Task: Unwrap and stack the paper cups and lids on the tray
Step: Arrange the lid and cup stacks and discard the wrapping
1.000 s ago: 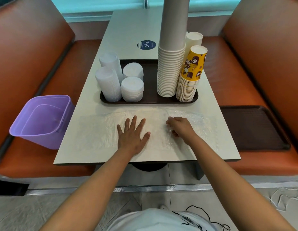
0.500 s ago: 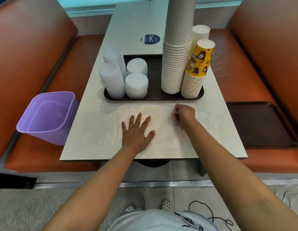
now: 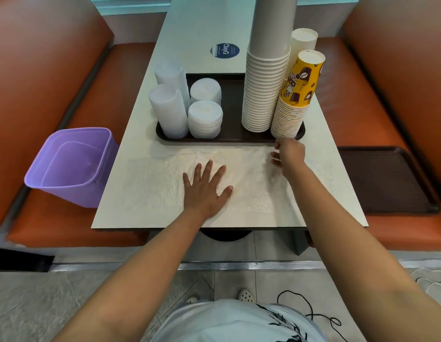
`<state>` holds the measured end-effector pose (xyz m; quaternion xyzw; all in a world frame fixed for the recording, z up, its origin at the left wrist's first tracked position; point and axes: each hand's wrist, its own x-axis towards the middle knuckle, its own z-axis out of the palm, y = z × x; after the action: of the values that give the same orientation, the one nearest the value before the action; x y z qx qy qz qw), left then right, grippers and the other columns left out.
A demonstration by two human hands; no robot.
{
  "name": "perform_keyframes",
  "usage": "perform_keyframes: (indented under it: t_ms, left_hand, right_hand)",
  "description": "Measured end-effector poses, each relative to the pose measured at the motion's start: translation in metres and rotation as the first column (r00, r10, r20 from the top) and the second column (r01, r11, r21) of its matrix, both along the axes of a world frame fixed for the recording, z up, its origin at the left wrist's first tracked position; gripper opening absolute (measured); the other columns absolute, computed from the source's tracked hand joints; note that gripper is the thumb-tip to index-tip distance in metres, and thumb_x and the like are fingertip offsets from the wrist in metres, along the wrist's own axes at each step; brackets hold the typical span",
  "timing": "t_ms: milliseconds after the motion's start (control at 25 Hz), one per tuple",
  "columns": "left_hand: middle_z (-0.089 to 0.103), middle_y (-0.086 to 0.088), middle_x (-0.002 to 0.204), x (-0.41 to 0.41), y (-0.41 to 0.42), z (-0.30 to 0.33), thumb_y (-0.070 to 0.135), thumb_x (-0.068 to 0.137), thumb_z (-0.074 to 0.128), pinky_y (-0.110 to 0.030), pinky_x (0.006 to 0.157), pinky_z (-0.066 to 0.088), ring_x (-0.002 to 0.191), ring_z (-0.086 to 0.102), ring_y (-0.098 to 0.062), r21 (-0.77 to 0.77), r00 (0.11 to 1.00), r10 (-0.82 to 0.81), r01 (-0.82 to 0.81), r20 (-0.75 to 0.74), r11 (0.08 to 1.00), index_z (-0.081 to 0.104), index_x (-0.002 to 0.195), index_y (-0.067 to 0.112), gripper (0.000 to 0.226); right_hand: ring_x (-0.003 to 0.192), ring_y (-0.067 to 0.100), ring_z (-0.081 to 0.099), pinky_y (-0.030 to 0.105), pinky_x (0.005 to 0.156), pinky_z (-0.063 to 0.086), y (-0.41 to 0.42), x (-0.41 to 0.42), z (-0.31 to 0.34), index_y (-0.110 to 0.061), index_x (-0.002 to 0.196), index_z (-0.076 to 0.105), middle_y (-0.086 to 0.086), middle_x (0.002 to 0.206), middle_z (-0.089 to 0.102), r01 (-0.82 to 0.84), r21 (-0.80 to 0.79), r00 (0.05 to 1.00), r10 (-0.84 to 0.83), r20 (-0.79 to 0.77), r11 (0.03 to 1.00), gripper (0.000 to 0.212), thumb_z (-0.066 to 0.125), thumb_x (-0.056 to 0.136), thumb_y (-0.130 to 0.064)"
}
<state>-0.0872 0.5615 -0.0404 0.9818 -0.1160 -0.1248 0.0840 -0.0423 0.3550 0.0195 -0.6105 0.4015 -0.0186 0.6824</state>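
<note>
At 6 o'clock of the tray (image 3: 229, 140), left hand (image 3: 205, 187) is staying flat, pinning the plastic wrap (image 3: 244, 164); right hand (image 3: 287, 154), fingers loosely curled, grip unclear, is travelling toward 1 o'clock — cups apparently stacked, wrapper tidying remaining

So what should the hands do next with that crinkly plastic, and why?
Probably gather the plastic wrapper into a ball and drop it in the purple bin. The cups and lids already stand stacked on the tray, the wrapper lies flat and empty, the left hand presses it down, and the right hand is at its far edge.
</note>
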Motion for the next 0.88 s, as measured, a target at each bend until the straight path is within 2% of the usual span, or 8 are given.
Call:
perform_keyframes:
  t_ms: [40,120,200,280,560,680,760,880]
  left_hand:
    - [-0.009,0.005,0.159,-0.001,0.001,-0.001,0.061,0.094,0.024,-0.054,0.113,-0.009,0.145,-0.012,-0.022,-0.002,1.000,0.005,-0.005,0.002,1.000,0.001,0.149,0.040,0.062]
    - [-0.009,0.006,0.159,-0.002,0.002,-0.002,0.059,0.095,0.023,-0.054,0.113,-0.009,0.146,-0.011,-0.022,-0.020,1.000,0.011,-0.010,0.009,1.000,0.000,0.149,0.040,0.062]
    - [-0.009,0.005,0.159,-0.002,0.002,-0.002,0.058,0.095,0.022,-0.054,0.113,-0.008,0.146,-0.011,-0.022,-0.024,1.000,0.002,-0.001,0.016,1.000,-0.001,0.149,0.040,0.061]
    - [-0.009,0.005,0.159,-0.002,0.001,-0.001,0.059,0.095,0.022,-0.054,0.113,-0.008,0.146,-0.011,-0.023,-0.023,1.000,0.000,0.000,0.015,1.000,-0.001,0.149,0.040,0.061]
    - [-0.010,0.004,0.159,0.000,0.002,0.001,0.060,0.095,0.023,-0.054,0.113,-0.008,0.146,-0.011,-0.023,-0.022,1.000,-0.003,0.004,0.007,1.000,0.001,0.149,0.040,0.061]
    - [-0.009,0.004,0.159,0.000,0.003,-0.002,0.061,0.094,0.023,-0.054,0.113,-0.008,0.146,-0.011,-0.024,-0.017,1.000,0.009,-0.009,0.006,1.000,0.002,0.149,0.040,0.062]
    - [-0.008,0.004,0.159,-0.001,0.001,-0.003,0.061,0.094,0.023,-0.055,0.114,-0.007,0.146,-0.010,-0.025,-0.021,1.000,0.017,-0.017,0.016,1.000,0.003,0.149,0.040,0.063]
    - [-0.007,0.003,0.159,0.001,-0.001,0.000,0.062,0.094,0.023,-0.055,0.113,-0.006,0.146,-0.009,-0.026,-0.017,1.000,0.021,-0.020,0.023,1.000,0.003,0.149,0.040,0.063]
  right_hand:
    - [0.066,0.016,0.054,0.026,0.055,0.048,-0.006,-0.001,-0.004,-0.007,0.095,0.060,0.007,0.088,0.057,0.011,-0.036,0.999,-0.009,0.047,0.999,0.012,0.048,0.092,-0.003]
    - [0.079,0.018,0.057,0.028,0.064,0.049,-0.013,-0.011,-0.017,-0.008,0.119,0.056,0.010,0.106,0.057,-0.217,-0.226,0.968,0.239,0.074,0.950,0.036,0.047,0.088,0.009]
    - [0.098,0.018,0.054,0.030,0.080,0.049,-0.013,-0.018,-0.030,-0.014,0.131,0.050,0.008,0.116,0.054,-0.444,-0.412,0.879,0.477,-0.025,0.796,0.054,0.046,0.085,0.014]
    - [0.107,0.014,0.049,0.027,0.090,0.045,-0.008,-0.012,-0.034,-0.020,0.135,0.049,0.002,0.118,0.052,-0.484,-0.493,0.847,0.529,-0.057,0.723,0.059,0.045,0.086,0.013]
    - [0.075,0.014,0.054,0.011,0.058,0.040,0.001,0.003,-0.021,-0.010,0.092,0.067,0.004,0.089,0.061,-0.352,-0.596,0.906,0.424,-0.022,0.722,0.016,0.055,0.088,-0.001]
    - [0.082,0.018,0.053,0.017,0.065,0.040,0.004,-0.014,-0.013,-0.005,0.094,0.063,0.006,0.090,0.059,-0.139,-0.562,0.972,0.221,0.079,0.815,0.013,0.052,0.094,-0.011]
    - [0.082,0.024,0.057,0.025,0.069,0.045,0.011,-0.029,-0.015,-0.006,0.084,0.059,0.008,0.084,0.060,-0.272,-0.509,0.953,0.300,-0.029,0.816,0.031,0.051,0.095,-0.034]
    - [0.072,0.019,0.056,0.027,0.067,0.045,0.021,-0.050,-0.014,-0.008,0.082,0.062,0.003,0.078,0.059,-0.634,-0.403,0.773,0.532,-0.346,0.660,0.041,0.060,0.087,-0.049]
